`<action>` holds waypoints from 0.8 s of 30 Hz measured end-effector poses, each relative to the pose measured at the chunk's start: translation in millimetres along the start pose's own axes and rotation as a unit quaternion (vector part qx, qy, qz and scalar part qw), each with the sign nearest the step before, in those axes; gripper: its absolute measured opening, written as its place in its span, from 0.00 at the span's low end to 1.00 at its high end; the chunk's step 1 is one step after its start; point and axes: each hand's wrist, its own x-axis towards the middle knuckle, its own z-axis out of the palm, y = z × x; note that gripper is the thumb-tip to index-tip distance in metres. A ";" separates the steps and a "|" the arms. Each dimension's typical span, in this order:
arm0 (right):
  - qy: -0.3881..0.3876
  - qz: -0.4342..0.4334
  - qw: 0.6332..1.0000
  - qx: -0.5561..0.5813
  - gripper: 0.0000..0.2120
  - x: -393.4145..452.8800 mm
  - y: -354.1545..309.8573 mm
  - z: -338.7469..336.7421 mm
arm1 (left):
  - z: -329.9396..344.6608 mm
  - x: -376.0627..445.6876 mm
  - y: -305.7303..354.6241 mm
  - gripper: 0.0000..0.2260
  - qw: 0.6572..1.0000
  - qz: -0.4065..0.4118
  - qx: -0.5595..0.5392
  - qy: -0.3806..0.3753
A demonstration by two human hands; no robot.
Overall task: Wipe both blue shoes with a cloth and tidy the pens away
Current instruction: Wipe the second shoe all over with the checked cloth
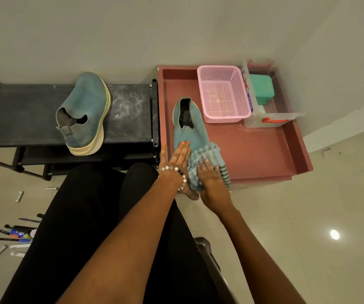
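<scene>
1. A blue slip-on shoe lies in a shallow pink tray on the floor, near the tray's left edge, its toe toward the tray's near edge.
2. The left hand rests flat on the shoe's left side, fingers straight and together; a beaded bracelet circles the wrist.
3. The right hand presses a grey-blue ribbed cloth over the shoe's toe, fingers spread and relaxed on the fabric.
4. The second blue shoe lies tilted on its side on the top shelf of a black shoe rack, left of the tray.
5. A pink basket and a clear plastic box stand at the tray's far edge, the box in the far right corner.
6. Pens lie scattered on the floor by the picture's lower left edge.
</scene>
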 end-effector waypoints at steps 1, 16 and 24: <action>0.007 -0.018 1.000 0.001 0.31 -11.3 1.9 0.5 | 0.8 0.3 0.0 0.64 1.000 0.000 0.002 0.001; -0.025 0.020 0.989 -0.146 0.31 50.5 1.8 -10.3 | -1.0 2.8 -1.6 0.65 1.000 0.012 0.003 -0.017; -0.016 -0.005 0.993 -0.120 0.32 -8.6 -2.4 -6.6 | 0.5 1.4 -0.9 0.66 1.000 0.001 0.013 -0.006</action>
